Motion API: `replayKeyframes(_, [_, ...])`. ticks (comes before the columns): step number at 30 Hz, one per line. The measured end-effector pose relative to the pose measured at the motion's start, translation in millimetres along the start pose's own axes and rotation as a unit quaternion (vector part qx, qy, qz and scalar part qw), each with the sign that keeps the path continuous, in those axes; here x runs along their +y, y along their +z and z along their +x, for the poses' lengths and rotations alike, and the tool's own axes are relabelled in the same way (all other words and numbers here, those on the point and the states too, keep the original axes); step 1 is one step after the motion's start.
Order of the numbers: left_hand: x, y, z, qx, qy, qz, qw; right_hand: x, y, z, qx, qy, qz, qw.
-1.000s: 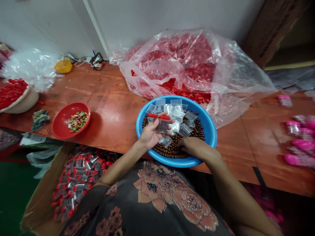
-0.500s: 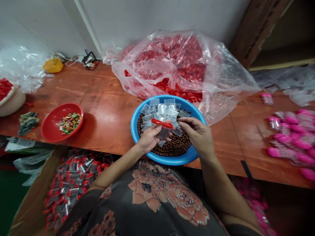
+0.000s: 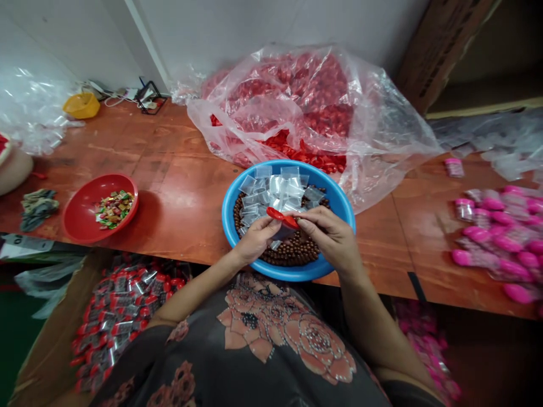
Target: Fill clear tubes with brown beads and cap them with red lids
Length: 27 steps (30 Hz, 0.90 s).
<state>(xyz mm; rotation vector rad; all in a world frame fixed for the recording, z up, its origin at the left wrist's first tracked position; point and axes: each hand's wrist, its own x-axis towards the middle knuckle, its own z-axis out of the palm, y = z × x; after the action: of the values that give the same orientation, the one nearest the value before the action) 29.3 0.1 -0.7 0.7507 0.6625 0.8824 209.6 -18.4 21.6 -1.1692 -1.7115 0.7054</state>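
Note:
My left hand [image 3: 257, 242] is closed around a small clear plastic bottle with an open red flip lid [image 3: 283, 217], held over a blue basin [image 3: 224, 210]. My right hand [image 3: 333, 237] pinches at the mouth of this bottle, thumb and forefinger together on the red rim. Whatever lies between those fingertips is too small to make out. Inside the basin are many round brown beads [image 3: 292, 253], with a heap of flat clear plastic pieces [image 3: 278, 189] on top of them. The hands hide part of the beads and most of the bottle's body.
Behind the basin lies a clear plastic bag [image 3: 373, 135] of red caps. A red bowl [image 3: 76, 217] of wrapped sweets and a crumpled cloth [image 3: 39, 209] are at left. Pink-capped bottles [image 3: 504, 240] lie at right. Red-capped bottles [image 3: 114, 316] fill a carton below the table edge.
My right hand has moved left and inward, bringing its pinched fingertips to the red mouth of the bottle. My left hand still holds the bottle. The whole view has shifted slightly.

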Motion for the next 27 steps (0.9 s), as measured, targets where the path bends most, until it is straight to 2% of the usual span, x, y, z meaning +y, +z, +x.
replayKeyframes(4, [0.8, -0.9, -1.0, 0.000, -0.004, -0.008, 1.000, 2.3, -6.9, -1.4, -0.071, -0.066, -0.101, 0.990])
replayKeyframes(7, [3.1, 0.1, -0.9, 0.009, -0.011, -0.045, 0.999, 7.4, -8.9, -2.0, -0.108, -0.088, -0.166, 0.976])
replayKeyframes(10, [10.9, 1.3, 0.0, 0.015, -0.034, -0.098, 0.994, 13.9, -5.0, -3.8, -0.078, -0.071, -0.155, 0.982])
replayKeyframes(14, [23.5, 0.5, 1.7, 0.011, -0.072, -0.142, 0.987, 19.0, 5.1, -6.5, -0.005, -0.016, -0.184, 0.983])
replayKeyframes(17, [24.8, 2.0, 4.3, 0.025, -0.095, -0.154, 0.983, 14.1, 15.8, -5.7, 0.015, -0.028, -0.170, 0.985])
replayKeyframes(22, [15.5, 6.9, 8.1, 0.032, -0.105, -0.154, 0.982, 0.8, 31.0, -2.1, -0.046, -0.093, -0.219, 0.970])
replayKeyframes(27, [11.5, 2.8, 6.9, 0.056, -0.089, -0.110, 0.988, -4.2, 33.9, -2.6, -0.109, -0.127, -0.266, 0.949])
